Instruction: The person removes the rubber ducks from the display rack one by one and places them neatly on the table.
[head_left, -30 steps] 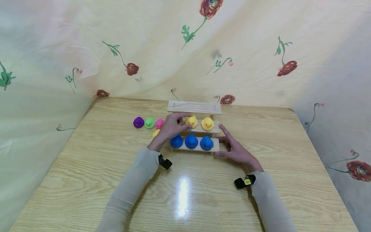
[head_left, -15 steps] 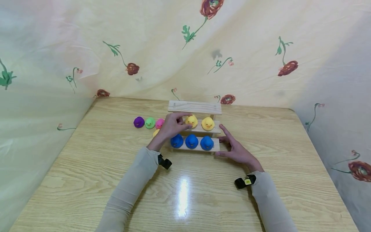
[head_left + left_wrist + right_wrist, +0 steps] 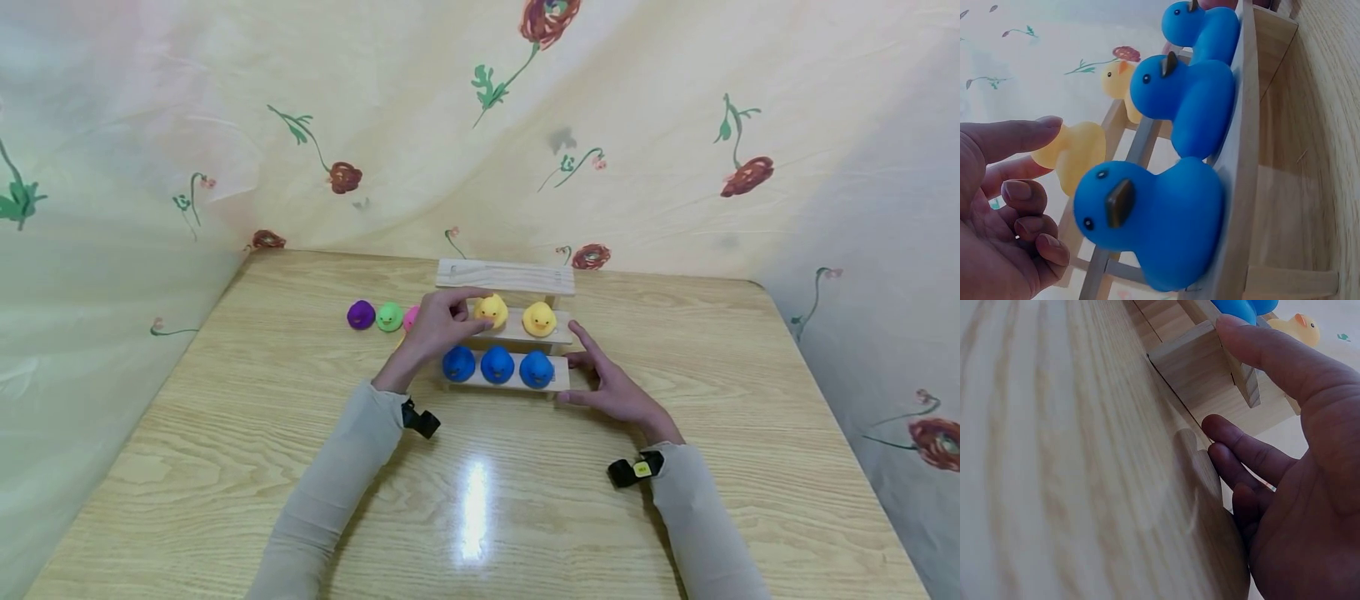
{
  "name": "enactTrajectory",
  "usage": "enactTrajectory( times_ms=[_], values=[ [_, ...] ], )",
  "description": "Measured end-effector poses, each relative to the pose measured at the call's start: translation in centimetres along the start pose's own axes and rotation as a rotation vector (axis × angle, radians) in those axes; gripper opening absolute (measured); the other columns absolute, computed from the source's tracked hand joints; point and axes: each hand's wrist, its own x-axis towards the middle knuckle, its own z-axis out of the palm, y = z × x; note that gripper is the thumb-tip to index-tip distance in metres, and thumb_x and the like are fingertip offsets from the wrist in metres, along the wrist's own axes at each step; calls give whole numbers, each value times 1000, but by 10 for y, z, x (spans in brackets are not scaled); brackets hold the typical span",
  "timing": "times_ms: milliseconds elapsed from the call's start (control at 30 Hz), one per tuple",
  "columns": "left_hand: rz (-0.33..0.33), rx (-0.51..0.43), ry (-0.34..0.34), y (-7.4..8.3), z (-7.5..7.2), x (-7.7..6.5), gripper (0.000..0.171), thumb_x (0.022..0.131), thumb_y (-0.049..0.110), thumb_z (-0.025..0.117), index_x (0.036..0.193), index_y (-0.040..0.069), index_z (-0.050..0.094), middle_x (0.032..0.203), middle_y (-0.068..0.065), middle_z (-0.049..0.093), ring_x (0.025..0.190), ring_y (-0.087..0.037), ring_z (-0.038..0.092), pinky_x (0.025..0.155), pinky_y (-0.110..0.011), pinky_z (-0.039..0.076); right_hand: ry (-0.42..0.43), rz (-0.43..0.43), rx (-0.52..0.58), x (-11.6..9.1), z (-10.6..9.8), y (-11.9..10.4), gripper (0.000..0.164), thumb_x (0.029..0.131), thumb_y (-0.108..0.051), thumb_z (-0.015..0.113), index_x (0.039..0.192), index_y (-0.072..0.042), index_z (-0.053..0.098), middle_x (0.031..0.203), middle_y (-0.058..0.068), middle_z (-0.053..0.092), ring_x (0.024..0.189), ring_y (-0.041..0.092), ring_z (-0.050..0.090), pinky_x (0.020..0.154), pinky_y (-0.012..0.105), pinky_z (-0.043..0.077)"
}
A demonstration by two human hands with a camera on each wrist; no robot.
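Left hand (image 3: 441,323), head view: extended from lower left; thumb and index finger pinching a yellow duck (image 3: 491,312) at the middle shelf (image 3: 517,332) of a wooden rack (image 3: 506,275).
Right hand (image 3: 617,393), head view: spread at the rack's right end; index finger pointing forward, thumb by the lower shelf (image 3: 560,375).
Left hand, left wrist view: thumb and index finger on the yellow duck, remaining fingers curled in; nearest blue duck (image 3: 1154,219) beside.
Right hand, right wrist view: thumb tip at the lower shelf's end, other fingers near the tabletop (image 3: 1085,487).
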Motion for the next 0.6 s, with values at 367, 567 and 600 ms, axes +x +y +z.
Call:
enactTrajectory(
  times_ms=[367,567,600],
  values=[
    [9,-5,23,-3,-14,-10,39,88,16,78,125,8,70,62,2,37,59,-16,36,56,-23,28,-2,16,-6,1,-2,1,109,87,-19,78,158,-47,0,143,24,51,138,40,44,116,60,24],
    [-8,-13,37,-6,-22,-17,39,88,16,78,125,8,70,63,2,36,60,-16,36,56,-23,28,-8,10,6,2,-2,-1,109,88,-18,78,159,-45,0,143,24,50,138,41,43,116,61,23],
    [-14,-17,39,-6,-24,-18,39,88,16,78,125,9,70,63,2,36,59,-15,36,55,-23,28,-9,10,8,2,-3,-1,109,88,-18,78,159,-45,0,143,24,50,138,41,43,117,62,22]
  ],
)
